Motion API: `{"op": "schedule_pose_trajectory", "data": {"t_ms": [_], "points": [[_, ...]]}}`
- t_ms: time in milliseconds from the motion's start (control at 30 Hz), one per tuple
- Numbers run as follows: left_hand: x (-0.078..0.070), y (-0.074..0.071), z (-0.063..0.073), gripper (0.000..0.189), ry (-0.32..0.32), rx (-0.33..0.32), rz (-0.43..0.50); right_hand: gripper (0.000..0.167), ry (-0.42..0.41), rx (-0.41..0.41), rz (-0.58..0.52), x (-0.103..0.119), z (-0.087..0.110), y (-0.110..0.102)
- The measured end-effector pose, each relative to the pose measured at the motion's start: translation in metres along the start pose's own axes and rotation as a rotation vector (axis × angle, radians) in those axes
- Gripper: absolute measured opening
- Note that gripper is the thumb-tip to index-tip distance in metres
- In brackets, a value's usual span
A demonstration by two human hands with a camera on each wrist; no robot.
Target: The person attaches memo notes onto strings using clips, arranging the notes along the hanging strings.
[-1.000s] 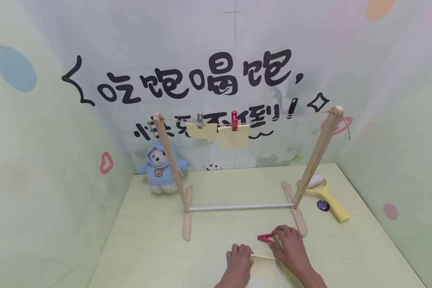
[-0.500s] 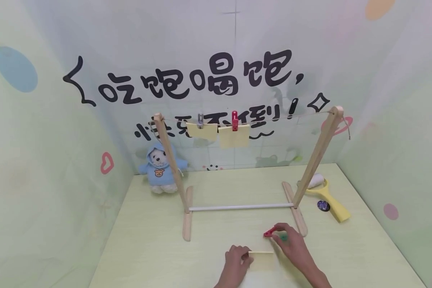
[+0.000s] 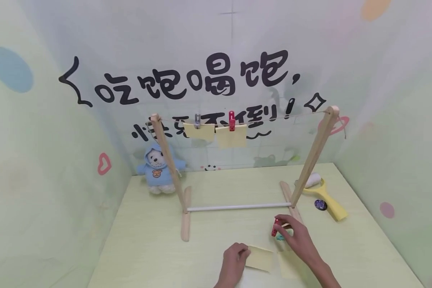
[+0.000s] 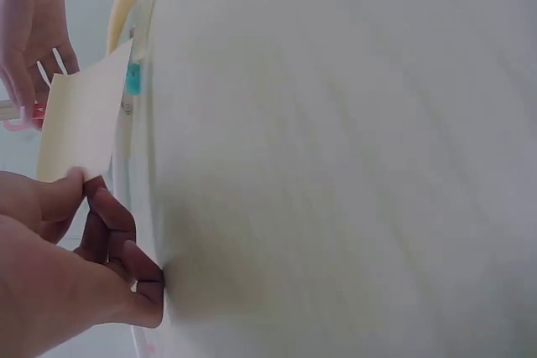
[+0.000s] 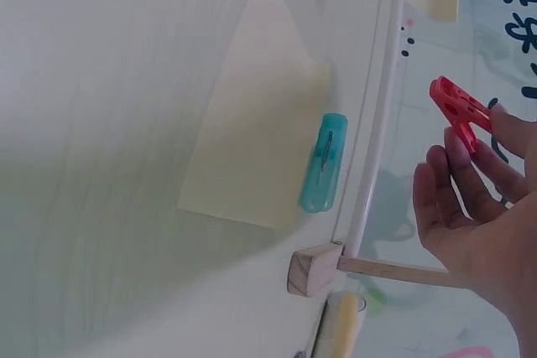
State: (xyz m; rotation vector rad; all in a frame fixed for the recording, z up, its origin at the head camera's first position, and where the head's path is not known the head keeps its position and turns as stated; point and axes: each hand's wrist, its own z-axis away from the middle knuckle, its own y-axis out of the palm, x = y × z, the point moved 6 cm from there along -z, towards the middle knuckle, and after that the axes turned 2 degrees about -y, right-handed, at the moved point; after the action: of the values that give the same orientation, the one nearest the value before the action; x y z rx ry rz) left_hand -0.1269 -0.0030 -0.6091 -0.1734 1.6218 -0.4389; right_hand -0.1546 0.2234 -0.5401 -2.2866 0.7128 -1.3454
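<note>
My left hand (image 3: 234, 260) pinches a pale yellow sticky note (image 3: 260, 259) at its left corner; the left wrist view has this note (image 4: 88, 115) raised off the table, slightly bent. To the right, my right hand (image 3: 298, 239) pinches a red clothespin (image 5: 457, 111) by its handles between thumb and fingers, its nose pointing away from the palm. Below that hand a second yellow note (image 5: 252, 132) lies on the table, with a teal clothespin (image 5: 323, 161) at its edge.
Behind the hands stands a wooden frame (image 3: 315, 160) with a string. A grey clip (image 3: 197, 121) and a red clothespin (image 3: 232, 121) hold two notes on it. A plush toy (image 3: 160, 172) sits left; a yellow-handled lint roller (image 3: 333, 206) and dark round disc (image 3: 321, 205) lie right.
My right hand has lifted the red clothespin and turned it from sideways to upright, moving slightly away and right. The left hand's note has tilted face-up, and the second note has come into sight.
</note>
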Motion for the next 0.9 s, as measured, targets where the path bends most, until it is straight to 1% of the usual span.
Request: {"op": "schedule_pose_trajectory", "data": {"t_ms": [33,67,167,200,233,267,300,400,433,467,567,633,667,767,900], "points": [[-0.001,-0.001,0.0,0.005,0.005,-0.003,0.014,0.029,0.0,0.002,-0.008,0.002,-0.001,-0.001],[0.001,0.0,-0.002,0.006,0.064,-0.026,0.006,0.029,-0.002,0.004,-0.009,0.003,-0.002,-0.002],[-0.004,-0.003,-0.006,0.011,0.153,-0.055,-0.002,0.029,-0.02,0.014,-0.009,0.013,-0.01,-0.009],[-0.005,-0.004,-0.009,0.014,0.179,-0.074,0.002,0.03,-0.046,0.014,-0.009,0.017,-0.014,-0.013],[-0.005,-0.005,-0.013,0.016,0.224,-0.094,-0.007,0.031,-0.08,0.016,-0.013,0.022,-0.02,-0.017],[-0.011,-0.009,-0.016,0.018,0.244,-0.104,-0.007,0.032,-0.121,0.017,-0.016,0.028,-0.026,-0.022],[-0.02,-0.014,-0.019,0.019,0.219,-0.088,0.012,0.034,-0.161,0.019,-0.024,0.034,-0.032,-0.028],[-0.045,-0.027,-0.034,0.018,0.227,-0.078,0.058,0.037,-0.282,0.036,-0.056,0.058,-0.053,-0.047],[-0.057,-0.033,-0.038,0.017,0.207,-0.056,0.073,0.037,-0.311,0.048,-0.069,0.067,-0.06,-0.053],[-0.068,-0.039,-0.043,0.016,0.175,-0.039,0.096,0.037,-0.335,0.056,-0.074,0.076,-0.068,-0.06],[-0.094,-0.053,-0.06,0.015,0.139,-0.018,0.133,0.036,-0.368,0.075,-0.09,0.103,-0.09,-0.077],[-0.112,-0.062,-0.071,0.016,0.12,-0.011,0.139,0.036,-0.382,0.07,-0.105,0.121,-0.104,-0.089],[-0.122,-0.067,-0.077,0.017,0.125,-0.014,0.144,0.035,-0.387,0.065,-0.111,0.129,-0.112,-0.094],[-0.153,-0.082,-0.093,0.018,0.173,-0.033,0.16,0.035,-0.398,0.042,-0.127,0.154,-0.132,-0.11],[-0.191,-0.098,-0.112,0.02,0.222,-0.05,0.206,0.031,-0.42,0.01,-0.12,0.184,-0.159,-0.13]]}}
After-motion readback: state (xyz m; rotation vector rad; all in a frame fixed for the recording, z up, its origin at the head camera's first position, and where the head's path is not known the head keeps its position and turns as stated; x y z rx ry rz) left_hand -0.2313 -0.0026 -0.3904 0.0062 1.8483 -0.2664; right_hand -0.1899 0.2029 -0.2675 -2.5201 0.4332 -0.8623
